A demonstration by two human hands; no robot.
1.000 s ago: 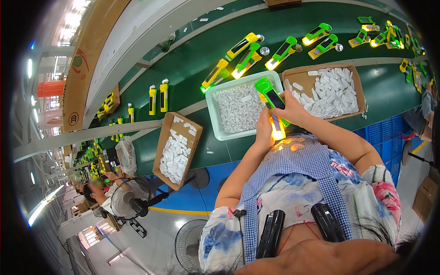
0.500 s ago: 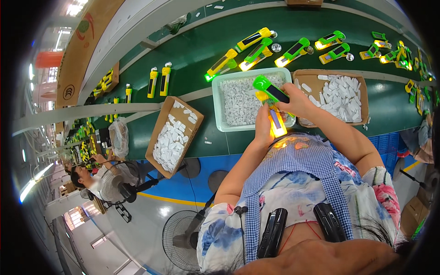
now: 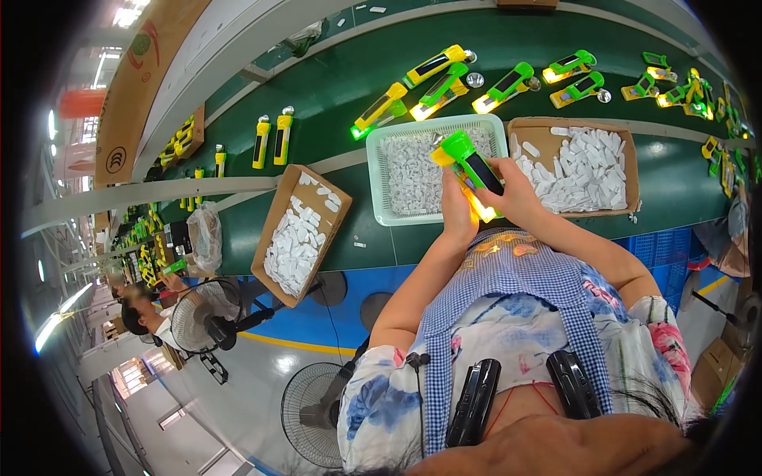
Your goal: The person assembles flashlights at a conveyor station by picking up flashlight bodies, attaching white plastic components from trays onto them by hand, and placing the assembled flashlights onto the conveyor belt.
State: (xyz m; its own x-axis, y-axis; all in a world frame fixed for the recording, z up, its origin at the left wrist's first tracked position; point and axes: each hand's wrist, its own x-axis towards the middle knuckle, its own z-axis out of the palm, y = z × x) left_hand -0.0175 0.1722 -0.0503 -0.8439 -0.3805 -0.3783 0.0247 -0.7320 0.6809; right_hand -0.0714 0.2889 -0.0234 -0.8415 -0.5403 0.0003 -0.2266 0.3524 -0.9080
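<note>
Snugly between both hands' grip: green flashlight (image 3: 474, 164).

From my seat the head view is bright and evenly lit by ceiling strip lights (image 3: 127, 14) glaring white at upper left, shadows are soft, the centre is sharp, while the fisheye bends the conveyor belt (image 3: 333, 87) and blackens and smears the rim.
</note>
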